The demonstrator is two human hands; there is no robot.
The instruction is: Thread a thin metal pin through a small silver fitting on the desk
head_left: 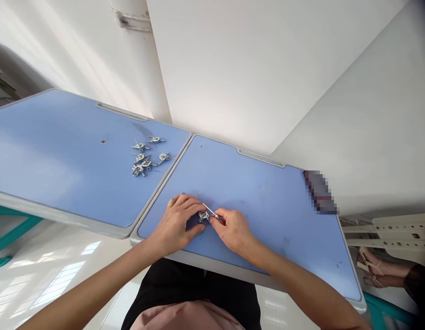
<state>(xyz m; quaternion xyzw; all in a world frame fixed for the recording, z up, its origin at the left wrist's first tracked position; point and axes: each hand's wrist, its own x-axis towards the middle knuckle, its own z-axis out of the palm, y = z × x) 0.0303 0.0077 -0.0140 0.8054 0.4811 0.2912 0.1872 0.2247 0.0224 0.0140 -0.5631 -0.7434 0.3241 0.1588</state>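
Observation:
On the blue desk in front of me, my left hand curls its thumb and fingers around a small silver metal fitting, which has a flange and short pipe ends. Part of that fitting is hidden by the fingers. Close on its right side, my right hand grips the handle of a screwdriver. The thin shaft points up and to the left, passing just behind the fitting. Whether my right fingertips also touch the fitting is too small to tell.
Several similar metal fittings lie in a loose group on the left desk. A tiny bit of metal is on the right desk. A blurred-out dark object rests at its far right corner. Another person's feet show at the right.

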